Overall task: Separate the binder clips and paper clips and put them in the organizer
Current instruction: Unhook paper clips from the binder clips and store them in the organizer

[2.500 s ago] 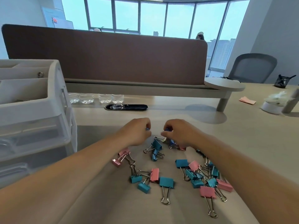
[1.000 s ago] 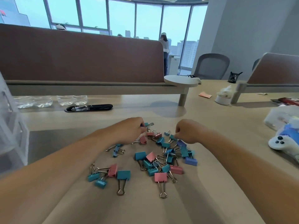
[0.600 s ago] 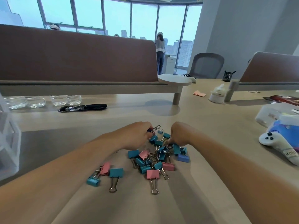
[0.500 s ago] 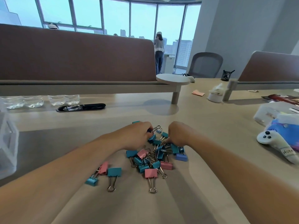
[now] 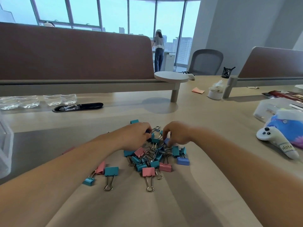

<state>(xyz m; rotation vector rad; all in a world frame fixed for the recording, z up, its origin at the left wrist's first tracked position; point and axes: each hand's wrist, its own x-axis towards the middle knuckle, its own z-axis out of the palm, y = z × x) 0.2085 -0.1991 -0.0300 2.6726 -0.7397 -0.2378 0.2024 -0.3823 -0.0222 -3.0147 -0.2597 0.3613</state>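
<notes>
Wide desk surrounds binder clips; left hand, right hand pinch some.

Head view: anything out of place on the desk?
Binder clips sit in one tangled heap, wire handles interlocked. A few strays lie apart to its left, another teal one beyond the left hand. No paper clips visible.

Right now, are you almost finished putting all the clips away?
Not close. Nothing looks sorted: the clear plastic organizer barely shows at the left edge. The left hand grips a clip with silver wire handles; the right hand pinches a small blue clip. Left to do: the whole pile of teal, pink and blue metal binder clips on the beige desk.
</notes>
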